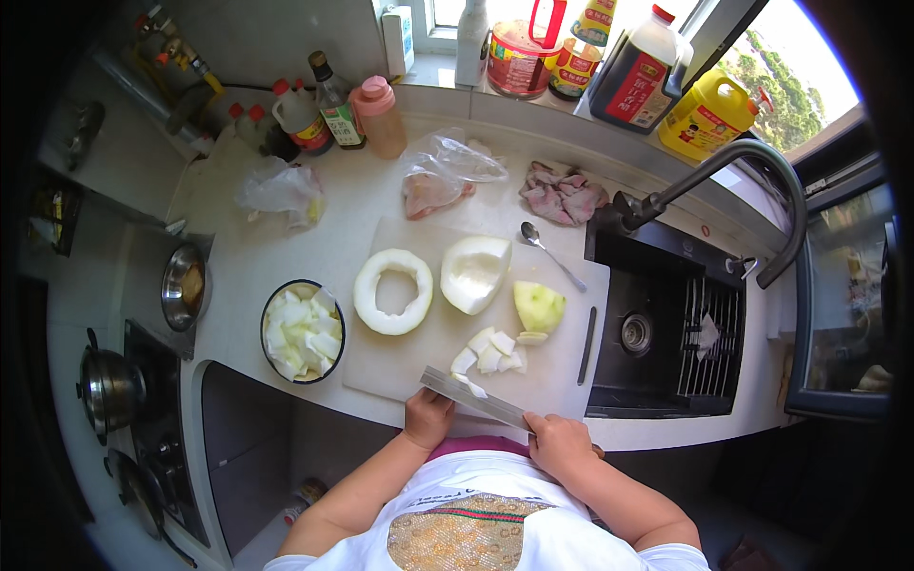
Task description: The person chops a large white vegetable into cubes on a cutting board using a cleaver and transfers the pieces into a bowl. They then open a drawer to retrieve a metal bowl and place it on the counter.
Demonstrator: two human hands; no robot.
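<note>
My right hand (560, 443) is closed round the handle of a wide kitchen cleaver (486, 400), held slantwise over the near edge of a white cutting board (381, 364). At the blade's left end my left hand (428, 417) has its fingers closed; whether they grip the blade or something behind it is hidden. Just beyond the blade lie several cut white melon pieces (489, 352), one partly behind the steel. Farther up the board sit a hollow melon ring (411, 322), a scooped-out melon chunk (471, 276) and a smaller greenish melon piece (539, 305).
Left of the board, a dark-rimmed bowl (344, 333) holds many melon slices. A spoon (552, 255) lies at the board's far right. Behind are bagged meat (433, 195), a crumpled cloth (564, 195) and bottles (338, 109). A black sink (609, 366) with a tall faucet (795, 209) stands right.
</note>
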